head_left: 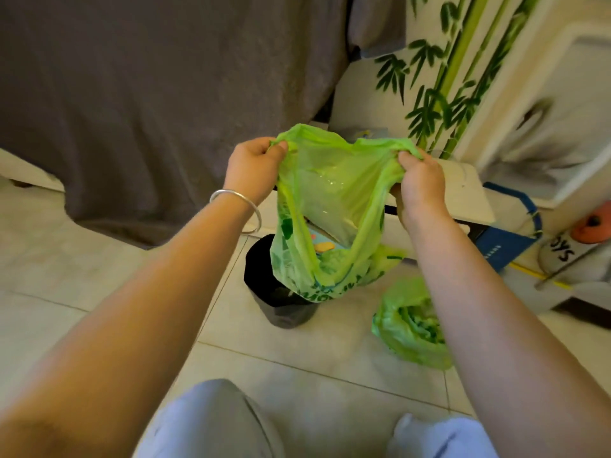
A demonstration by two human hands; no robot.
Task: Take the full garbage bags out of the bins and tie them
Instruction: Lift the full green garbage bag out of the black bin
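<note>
A green plastic garbage bag [330,206] hangs lifted above a small black bin [277,292] on the tiled floor, its mouth stretched wide between both hands. My left hand [254,166] grips the bag's left handle, a silver bangle on that wrist. My right hand [420,186] grips the right handle. Some packaging shows inside near the bottom of the bag. The bag's lower end still overlaps the bin's rim. A second green bag [410,325] lies on the floor to the right of the bin, partly behind my right forearm.
A grey cloth [148,110] drapes down over furniture at the left and back. A white cabinet [562,110] and a bamboo-print wall stand at the right, with a blue box [506,246] and a low white board beside the bin. My knees fill the bottom edge.
</note>
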